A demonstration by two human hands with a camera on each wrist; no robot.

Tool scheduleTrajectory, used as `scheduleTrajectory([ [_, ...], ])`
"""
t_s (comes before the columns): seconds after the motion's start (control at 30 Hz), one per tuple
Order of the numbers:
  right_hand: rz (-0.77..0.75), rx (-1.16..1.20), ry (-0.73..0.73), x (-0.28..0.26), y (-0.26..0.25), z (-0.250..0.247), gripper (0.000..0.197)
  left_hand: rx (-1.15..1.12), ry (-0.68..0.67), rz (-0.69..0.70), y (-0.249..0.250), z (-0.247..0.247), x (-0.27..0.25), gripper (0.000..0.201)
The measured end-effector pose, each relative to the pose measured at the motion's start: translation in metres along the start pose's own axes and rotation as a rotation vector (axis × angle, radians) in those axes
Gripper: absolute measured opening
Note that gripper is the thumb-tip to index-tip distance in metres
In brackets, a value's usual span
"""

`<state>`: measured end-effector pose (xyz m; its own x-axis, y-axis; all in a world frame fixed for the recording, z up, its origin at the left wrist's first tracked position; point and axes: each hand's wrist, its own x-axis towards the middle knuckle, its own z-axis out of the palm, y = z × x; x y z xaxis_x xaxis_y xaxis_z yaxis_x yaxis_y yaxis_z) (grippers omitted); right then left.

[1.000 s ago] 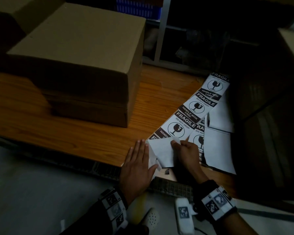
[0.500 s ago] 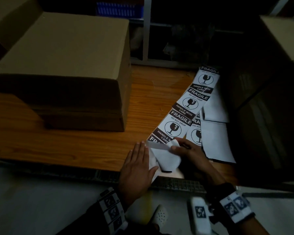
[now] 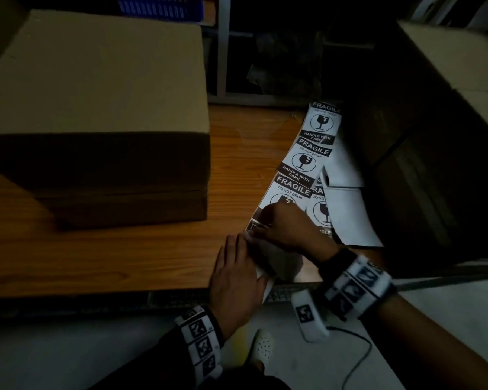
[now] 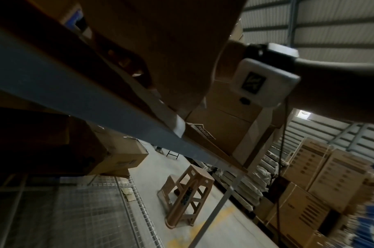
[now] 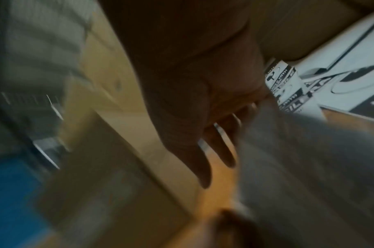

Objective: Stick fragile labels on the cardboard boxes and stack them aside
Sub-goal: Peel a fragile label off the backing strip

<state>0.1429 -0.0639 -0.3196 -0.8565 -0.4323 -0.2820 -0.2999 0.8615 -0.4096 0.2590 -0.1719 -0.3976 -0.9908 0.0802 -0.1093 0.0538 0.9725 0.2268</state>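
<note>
A large cardboard box (image 3: 96,80) waits at ten o'clock on the wooden table (image 3: 124,257), its top bare, presumably next in line for a label. Near six o'clock, at the table's front edge, the person's left hand (image 3: 237,274) lies palm down, fingers straight and close together, pinning the loose end of the label strip (image 3: 307,161), evidently so the backing cannot slide while a label comes away. Just beside it, the right hand (image 3: 288,226) reaches leftward across the strip, wrist raised and knuckles up, fingers bent down onto the pale sheet; they look pinched on a label's edge, though blur and shadow stop me being sure. The printed strip runs from the hands towards one o'clock, with blank backing sheets (image 3: 350,218) lying alongside. At two o'clock, more boxes (image 3: 457,60) stand stacked in shadow, probably the pile set aside. The peel looks barely begun.
</note>
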Motion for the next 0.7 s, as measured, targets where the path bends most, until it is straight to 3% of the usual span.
scheduleTrajectory([
  [0.07,0.063,-0.054,-0.086,0.017,0.006,0.012,0.040,-0.013,-0.006,0.006,-0.004,0.001,-0.001,0.081],
  [0.2,0.109,0.042,-0.191,0.025,0.022,0.021,0.034,-0.011,-0.013,0.026,-0.008,0.001,-0.002,0.083],
  [0.6,0.155,0.405,-0.162,0.022,0.034,0.022,0.013,0.013,-0.024,0.032,-0.011,-0.004,-0.011,0.093],
  [0.7,0.144,0.455,-0.155,0.019,0.034,0.023,0.025,-0.024,0.020,0.025,-0.007,-0.007,-0.016,0.097],
])
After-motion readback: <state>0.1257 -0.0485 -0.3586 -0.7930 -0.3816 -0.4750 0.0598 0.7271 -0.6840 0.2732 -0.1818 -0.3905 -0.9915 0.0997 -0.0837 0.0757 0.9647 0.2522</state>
